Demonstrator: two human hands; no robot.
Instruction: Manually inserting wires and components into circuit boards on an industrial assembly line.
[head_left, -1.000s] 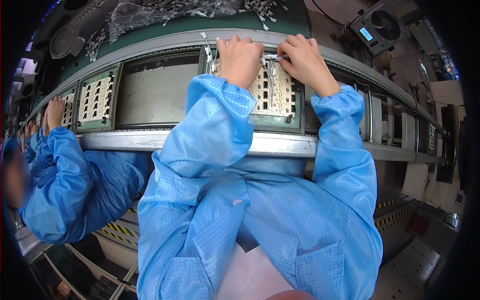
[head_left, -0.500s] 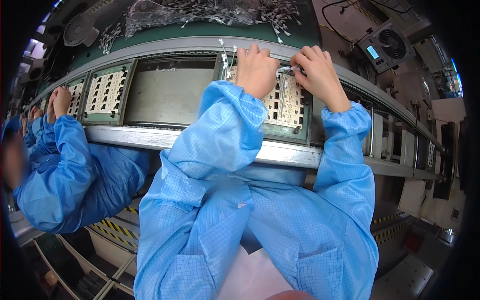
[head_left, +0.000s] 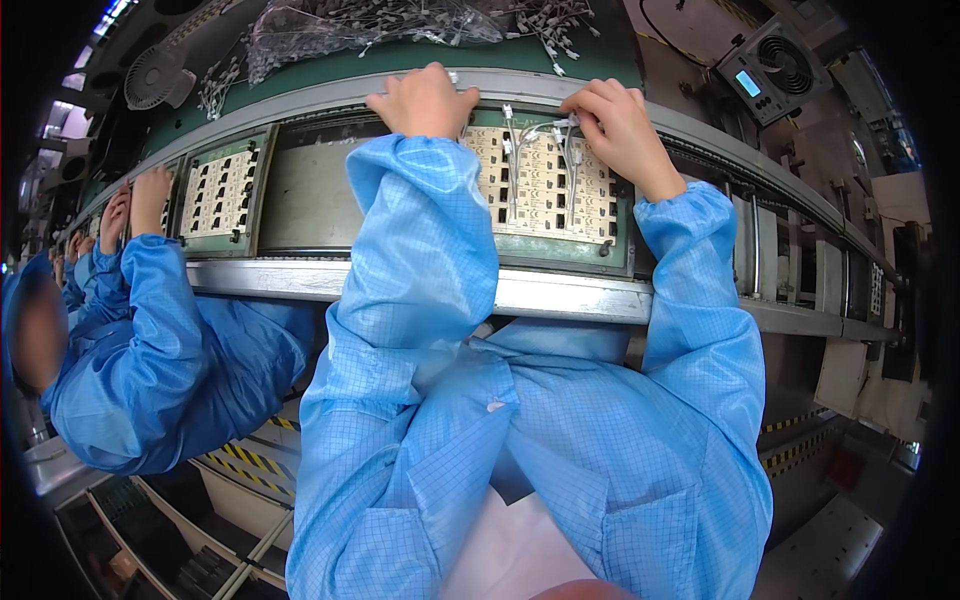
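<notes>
The board (head_left: 542, 205) is a flat, cream-coloured rectangle, stiff and smooth-looking, with rows of small black, blocky parts and fine dark print across its face. It sits in a dull green tray (head_left: 560, 247) between two long metal rails; the near rail (head_left: 580, 296) is pale, scuffed and shiny along its top. Thin, whitish wires (head_left: 513, 180) with small, boxy white plugs lie over the board, two of them running down its face and one curving across near its top edge.

The right hand (head_left: 625, 138) is at the board's upper right corner, its fingers bent and its thumb and forefinger close about a white plug; whether they pinch it or only touch it, I cannot tell. The left hand (head_left: 425, 103) is beyond the board's upper left corner, over the far rail (head_left: 530, 88), back upward with the fingers partly spread; their tips are hidden, so I cannot tell whether it grips anything. The board thus lies between the hands and a little nearer the body, the wires nearest the right hand. Both sleeves are glossy blue cloth with a fine dark grid.

Behind the far rail, a crinkled clear plastic bag (head_left: 375, 32) full of wires lies on a green tabletop (head_left: 480, 55).
</notes>
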